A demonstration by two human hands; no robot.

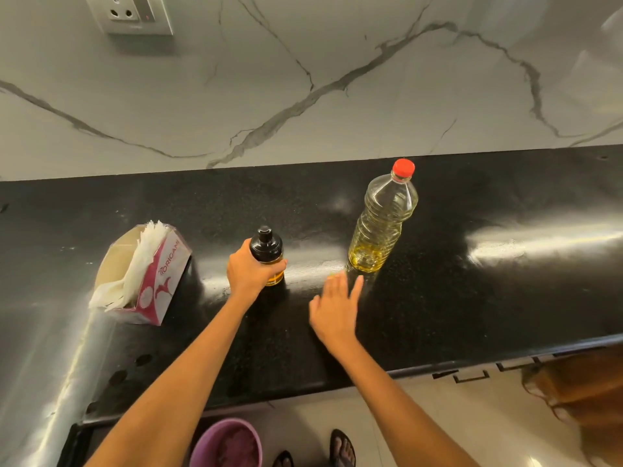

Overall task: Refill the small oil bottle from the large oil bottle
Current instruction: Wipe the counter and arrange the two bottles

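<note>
Small oil bottle (268, 254), black-capped, stands upright on the black counter (472, 298), gripped by the left hand (249, 269). Right of it stands the large oil bottle (382, 220), red-capped; the right hand (333, 310), fingers spread, hovers between. Left of it, a tissue box (148, 274) reads "ORIGAMI".

The counter (438, 298) is black speckled stone, polished and glossy, with bright streaks of reflected light. The wall (303, 96) behind is pale, grey-veined marble with a smooth satin finish. The large oil bottle (382, 224) is clear ribbed plastic with a glossy red plastic cap (403, 167). The small oil bottle (269, 254) has a shiny black plastic top. The tissue box (158, 281) is printed cardboard holding soft white paper. The floor (455, 416) is glossy tile.
</note>
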